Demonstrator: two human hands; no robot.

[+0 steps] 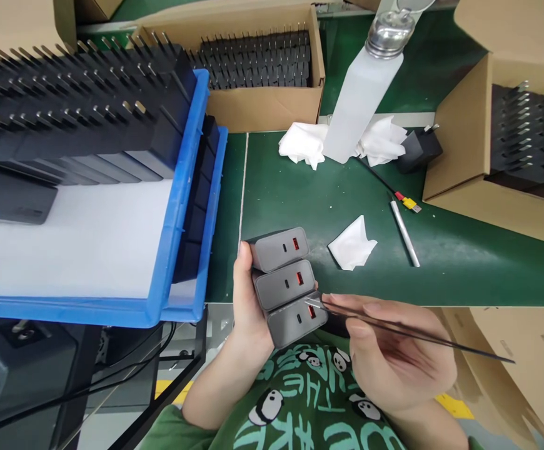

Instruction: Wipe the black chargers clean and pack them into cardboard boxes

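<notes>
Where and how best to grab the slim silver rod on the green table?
I'd pinch the slim silver rod just nearer than mid-length, across its long sides, coming from above. It's narrow, lies flat on the green table, and its far end sits close to the red-and-yellow USB plug.

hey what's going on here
A person holds three grey charger blocks side by side in the left hand. The right hand grips dark tweezers, their tips by the red port of the block nearest the person; whether they touch it is unclear. More pronged blocks stand in a blue tray at left.
</notes>
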